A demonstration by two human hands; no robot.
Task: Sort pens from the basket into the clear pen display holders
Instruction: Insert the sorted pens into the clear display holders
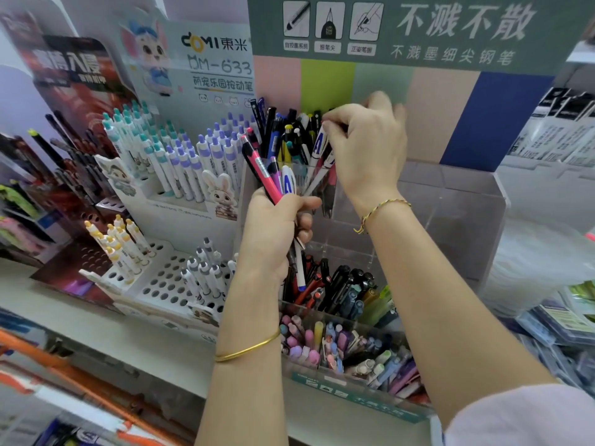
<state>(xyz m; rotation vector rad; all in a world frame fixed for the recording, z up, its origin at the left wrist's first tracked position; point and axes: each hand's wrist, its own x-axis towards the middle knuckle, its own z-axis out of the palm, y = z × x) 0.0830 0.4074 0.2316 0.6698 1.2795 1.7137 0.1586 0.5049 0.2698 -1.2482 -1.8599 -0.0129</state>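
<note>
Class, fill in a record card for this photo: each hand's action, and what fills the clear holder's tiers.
Left hand: grips a bunch of pens, pink one foremost
Right hand: pinches a white pen at the top tier
Clear holder: stepped compartments
Middle tier: black and red pens
Front tier: pastel pens

1 head-worn wide-angle view faces forward and slightly down, close to the shelf (96,329), with the clear holders (450,201) at 12 o'clock.
</note>
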